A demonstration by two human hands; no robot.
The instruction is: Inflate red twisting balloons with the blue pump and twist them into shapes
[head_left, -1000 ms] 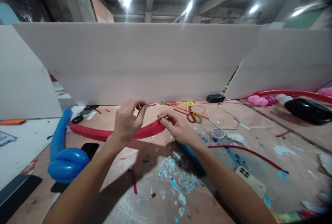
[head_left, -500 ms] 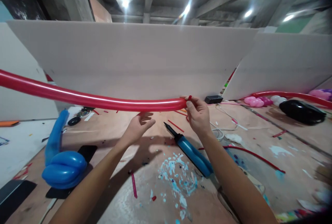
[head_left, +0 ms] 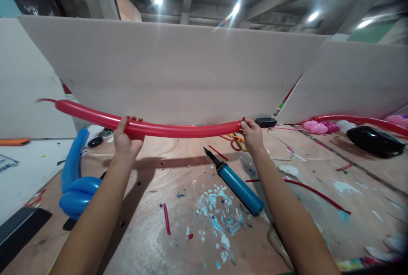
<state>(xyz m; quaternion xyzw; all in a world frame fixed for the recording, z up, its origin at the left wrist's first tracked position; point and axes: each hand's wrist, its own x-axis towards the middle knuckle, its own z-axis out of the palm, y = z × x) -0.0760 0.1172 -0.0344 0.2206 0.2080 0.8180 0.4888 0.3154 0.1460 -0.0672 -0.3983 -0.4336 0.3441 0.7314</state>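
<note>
A long inflated red modelling balloon (head_left: 188,131) stretches across the view above the table, its thin uninflated tail pointing left. My left hand (head_left: 126,139) is wrapped round the balloon left of its middle, thumb in front and fingertips showing over the top. At the right end, my right hand (head_left: 252,134) pinches the balloon by its knotted tip. Below it on the table lies a blue hand pump (head_left: 240,188) with a black nozzle pointing up and left.
A twisted blue balloon (head_left: 79,196) lies at the left, partly behind my forearm. A black balloon (head_left: 375,141) and pink balloon bubbles (head_left: 315,127) are at the right. Uninflated red balloons (head_left: 317,192) and blue flecks dot the table (head_left: 143,241). White panels (head_left: 191,62) stand behind.
My left hand has moved left and closed round the red balloon from open fingers beneath it. The balloon's left end and tail have come into view. My right hand still pinches the tip.
</note>
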